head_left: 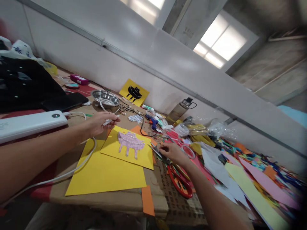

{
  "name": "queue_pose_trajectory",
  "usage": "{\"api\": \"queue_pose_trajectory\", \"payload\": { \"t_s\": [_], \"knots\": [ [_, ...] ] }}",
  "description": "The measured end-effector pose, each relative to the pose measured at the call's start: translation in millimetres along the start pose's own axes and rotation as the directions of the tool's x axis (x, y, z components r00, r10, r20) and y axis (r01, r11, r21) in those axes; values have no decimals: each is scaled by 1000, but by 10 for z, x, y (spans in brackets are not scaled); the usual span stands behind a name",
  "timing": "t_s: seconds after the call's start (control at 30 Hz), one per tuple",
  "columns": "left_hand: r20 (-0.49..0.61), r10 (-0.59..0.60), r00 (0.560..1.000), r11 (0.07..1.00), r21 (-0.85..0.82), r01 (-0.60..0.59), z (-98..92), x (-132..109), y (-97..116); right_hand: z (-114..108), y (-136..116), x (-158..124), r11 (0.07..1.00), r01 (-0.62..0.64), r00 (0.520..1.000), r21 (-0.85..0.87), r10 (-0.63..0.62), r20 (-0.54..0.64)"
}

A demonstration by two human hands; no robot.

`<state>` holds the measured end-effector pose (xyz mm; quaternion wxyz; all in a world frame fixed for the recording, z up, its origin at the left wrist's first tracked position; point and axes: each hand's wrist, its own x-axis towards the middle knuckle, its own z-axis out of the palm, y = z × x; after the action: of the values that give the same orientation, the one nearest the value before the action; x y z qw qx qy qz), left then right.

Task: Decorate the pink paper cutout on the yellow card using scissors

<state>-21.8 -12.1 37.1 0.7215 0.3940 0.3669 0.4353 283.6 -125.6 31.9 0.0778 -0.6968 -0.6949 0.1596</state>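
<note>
My left hand (102, 123) is closed in a pinch on a thin white strand, part of which runs up toward the metal bowl (105, 98). Below it lies a yellow card (147, 161) bearing a pale purple cut-out shape (130, 143) trimmed with pearl-like beads. That card overlaps a plain yellow sheet (107, 172). To the right, my right hand (174, 152) has its fingers curled together over the blades of large red-handled scissors (181, 183); its fingertips are partly hidden, and what they hold, if anything, does not show.
A white power bank (33, 125) with a white cable (81, 164) lies at left. Behind are a yellow card with a black shape (134, 93), a blue glue gun (153, 123) and a bottle (178, 111). Paper scraps (240, 182) cover the right side.
</note>
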Motion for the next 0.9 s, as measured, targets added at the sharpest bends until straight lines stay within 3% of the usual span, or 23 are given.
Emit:
{"api": "queue_pose_trajectory", "payload": {
  "t_s": [0.1, 0.23, 0.33, 0.63, 0.9],
  "knots": [
    [-7, -22, 1000, 1000, 7, 22, 10, -10, 1, -32, -19, -15, 999, -18, 999, 42, 16, 34],
    [9, -29, 1000, 999, 19, 29, 44, -39, 8, -89, -71, -59, 995, 74, 997, -73, -71, 42],
    [7, -32, 999, 999, 25, 31, 56, -44, 3, -101, -83, -69, 995, 64, 997, -82, -60, 50],
    [35, -35, 999, 998, 44, 33, 26, -16, -47, 40, 3, 69, 990, 73, 997, -120, -71, 16],
    [16, -41, 999, 999, 33, 41, 68, -46, -26, 43, 68, 11, 999, -31, 999, 45, 32, -14]
  ]
}}
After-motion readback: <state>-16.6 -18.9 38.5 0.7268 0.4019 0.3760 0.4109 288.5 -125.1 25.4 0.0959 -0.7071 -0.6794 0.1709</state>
